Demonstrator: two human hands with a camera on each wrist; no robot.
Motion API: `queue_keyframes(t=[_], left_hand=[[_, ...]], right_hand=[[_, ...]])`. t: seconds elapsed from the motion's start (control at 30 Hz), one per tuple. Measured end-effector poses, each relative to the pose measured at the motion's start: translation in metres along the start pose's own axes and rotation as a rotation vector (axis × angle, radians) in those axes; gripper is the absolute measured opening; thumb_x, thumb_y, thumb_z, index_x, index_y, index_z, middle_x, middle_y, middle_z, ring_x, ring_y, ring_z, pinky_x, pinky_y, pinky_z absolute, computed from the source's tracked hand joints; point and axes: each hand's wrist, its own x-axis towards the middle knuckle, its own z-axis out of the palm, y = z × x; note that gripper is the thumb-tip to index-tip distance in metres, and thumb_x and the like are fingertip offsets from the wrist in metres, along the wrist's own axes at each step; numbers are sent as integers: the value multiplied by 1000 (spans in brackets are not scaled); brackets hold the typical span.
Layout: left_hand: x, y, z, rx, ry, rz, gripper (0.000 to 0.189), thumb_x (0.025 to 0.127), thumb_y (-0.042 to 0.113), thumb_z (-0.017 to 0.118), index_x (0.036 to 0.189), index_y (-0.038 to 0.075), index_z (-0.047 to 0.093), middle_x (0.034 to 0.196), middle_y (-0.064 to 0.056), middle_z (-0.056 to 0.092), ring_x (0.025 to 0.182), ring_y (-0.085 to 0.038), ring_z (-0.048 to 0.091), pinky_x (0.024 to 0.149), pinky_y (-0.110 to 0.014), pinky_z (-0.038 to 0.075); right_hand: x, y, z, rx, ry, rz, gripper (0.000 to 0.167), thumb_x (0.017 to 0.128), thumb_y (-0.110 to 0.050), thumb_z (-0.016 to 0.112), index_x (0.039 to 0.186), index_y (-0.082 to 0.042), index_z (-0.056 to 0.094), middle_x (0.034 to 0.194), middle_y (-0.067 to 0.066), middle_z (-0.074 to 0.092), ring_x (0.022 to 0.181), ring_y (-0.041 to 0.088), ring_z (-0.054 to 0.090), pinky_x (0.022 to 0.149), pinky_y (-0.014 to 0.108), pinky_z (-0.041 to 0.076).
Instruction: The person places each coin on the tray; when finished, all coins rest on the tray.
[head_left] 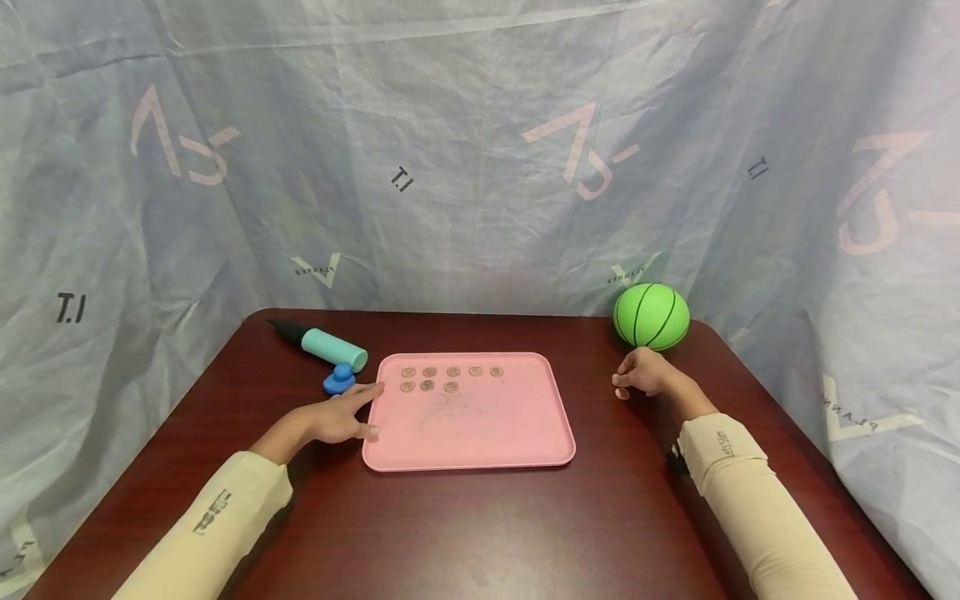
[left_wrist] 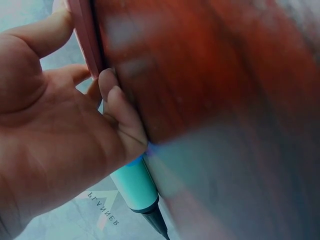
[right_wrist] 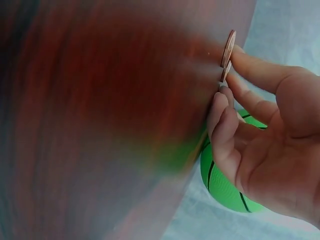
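Copper-coloured coins (head_left: 453,372) lie in two rows on the upper left of a pink tray (head_left: 480,446), several in the far row and three in the near one. My left hand (head_left: 337,418) rests at the tray's left edge, thumb and forefinger spread over the rim. Right of the tray, my right hand (head_left: 647,372) is low over the table with thumb and forefinger together, pinching a small coin (right_wrist: 226,71). A second coin (right_wrist: 228,48) is at the thumb tip, on the near side in the head view. The forefinger partly hides the pinched coin.
A green ball (head_left: 651,315) sits at the back right, just beyond my right hand. Back left lie a teal cylinder (head_left: 334,347) with a black tapered end and a small rounded blue object (head_left: 340,380) near my left fingers. Grey printed cloth (head_left: 480,167) hangs around the dark table (head_left: 487,533).
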Motion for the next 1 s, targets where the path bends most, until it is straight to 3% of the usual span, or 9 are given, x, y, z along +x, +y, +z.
queue_keyframes(t=[0.23,0.4,0.57,0.77,0.87,1.0], left_hand=[[-1,1,-1,2,1,1,85,92,27,68,155,-4,21,157,-29,17,144,-50,16,113,-65,16],[1,-5,-1,2,-5,19,89,91,35,69,155,-4,20,157,-29,16,144,-51,15,113,-66,16],[6,-11,3,-2,-3,5,90,91,37,69,157,1,20,160,-25,16,146,-47,14,114,-64,16],[3,-6,0,1,3,3,89,91,35,70,156,-2,21,158,-27,17,145,-50,14,113,-65,15],[3,-5,-1,9,-4,-5,90,91,35,70,156,-2,20,158,-28,16,145,-50,14,113,-65,16],[6,-11,1,17,-3,-13,90,91,35,69,157,1,19,160,-24,15,147,-45,14,115,-61,16]], right_hand=[[-3,-4,2,-6,-13,-28,18,94,-11,66,97,7,66,84,6,67,68,17,57,54,32,50],[-1,-6,4,51,-3,-70,18,96,-6,61,105,9,57,86,11,67,65,19,62,56,34,53],[-2,-7,4,67,4,-40,27,91,-8,69,108,10,60,88,12,68,68,19,64,59,34,56],[-5,-11,0,101,11,-63,19,83,-1,72,97,11,66,80,12,69,70,21,66,62,33,57],[-5,-13,0,36,11,-103,10,86,-2,70,83,7,71,67,9,67,63,18,64,59,29,54],[-1,-18,4,-79,17,-132,18,85,-10,72,68,-4,73,54,6,64,53,15,60,52,26,49]])
